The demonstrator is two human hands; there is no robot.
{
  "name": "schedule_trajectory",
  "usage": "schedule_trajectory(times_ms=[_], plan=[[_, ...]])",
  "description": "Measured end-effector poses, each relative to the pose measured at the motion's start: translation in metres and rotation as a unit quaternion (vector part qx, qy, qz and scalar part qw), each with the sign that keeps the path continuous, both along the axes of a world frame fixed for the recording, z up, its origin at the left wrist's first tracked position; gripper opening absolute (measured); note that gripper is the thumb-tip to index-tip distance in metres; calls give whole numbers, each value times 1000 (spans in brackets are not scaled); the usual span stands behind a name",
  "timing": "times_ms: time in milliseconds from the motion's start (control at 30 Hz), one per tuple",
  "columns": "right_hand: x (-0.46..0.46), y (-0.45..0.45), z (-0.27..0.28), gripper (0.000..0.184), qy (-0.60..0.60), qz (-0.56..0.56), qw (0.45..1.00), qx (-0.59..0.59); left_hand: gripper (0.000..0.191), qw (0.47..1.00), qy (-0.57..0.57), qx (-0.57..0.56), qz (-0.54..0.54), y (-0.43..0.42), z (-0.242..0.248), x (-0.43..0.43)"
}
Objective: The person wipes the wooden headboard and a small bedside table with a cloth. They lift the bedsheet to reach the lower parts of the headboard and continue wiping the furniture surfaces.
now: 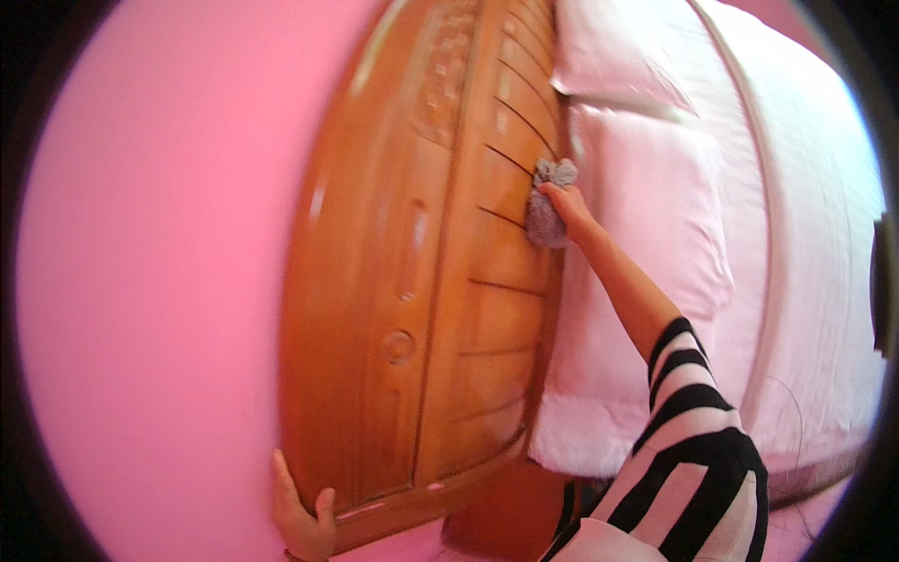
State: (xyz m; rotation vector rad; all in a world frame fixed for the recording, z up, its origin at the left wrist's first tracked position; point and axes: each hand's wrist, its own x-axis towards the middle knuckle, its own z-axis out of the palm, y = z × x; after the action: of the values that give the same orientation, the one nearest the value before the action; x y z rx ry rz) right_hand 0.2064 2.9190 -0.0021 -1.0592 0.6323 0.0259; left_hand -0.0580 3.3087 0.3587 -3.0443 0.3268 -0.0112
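My right hand (567,209) is closed on a grey cloth (544,219), which lies against the slatted lower panel of a carved wooden headboard (379,281), close to the mattress side. The arm above it wears a black-and-white striped sleeve. At the bottom left, my left hand (305,523) rests at the headboard's outer corner, thumb and fingers apart, with no loose object in it. A white pillow (653,204) lies right beside the cloth.
A second pillow (618,56) lies farther up on the bed, whose sheet (808,246) is light-coloured. The pink wall (154,281) stands behind the headboard. A low reddish-brown wooden piece (499,516) stands beside the bed at the bottom.
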Motion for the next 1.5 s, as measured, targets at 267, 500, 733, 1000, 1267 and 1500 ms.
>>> schedule_trajectory(times_ms=[267,500,733,1000,1267,1500], plan=[[-66,107,181,50,-526,114,670,-511,71,1000,-4,-19,-5,5,3,-2],[-43,130,287,50,-591,181,524,-585,70,999,16,-42,19,9,3,-3],[94,53,315,42,-376,157,613,-677,72,994,51,-82,50,11,2,-3],[261,-31,324,44,-129,48,685,-716,72,987,95,-41,119,9,5,-8],[268,-36,309,48,-182,44,692,-697,71,993,65,-40,90,5,4,-10],[152,35,312,42,-317,119,574,-745,75,992,66,-46,94,-3,10,-1]])
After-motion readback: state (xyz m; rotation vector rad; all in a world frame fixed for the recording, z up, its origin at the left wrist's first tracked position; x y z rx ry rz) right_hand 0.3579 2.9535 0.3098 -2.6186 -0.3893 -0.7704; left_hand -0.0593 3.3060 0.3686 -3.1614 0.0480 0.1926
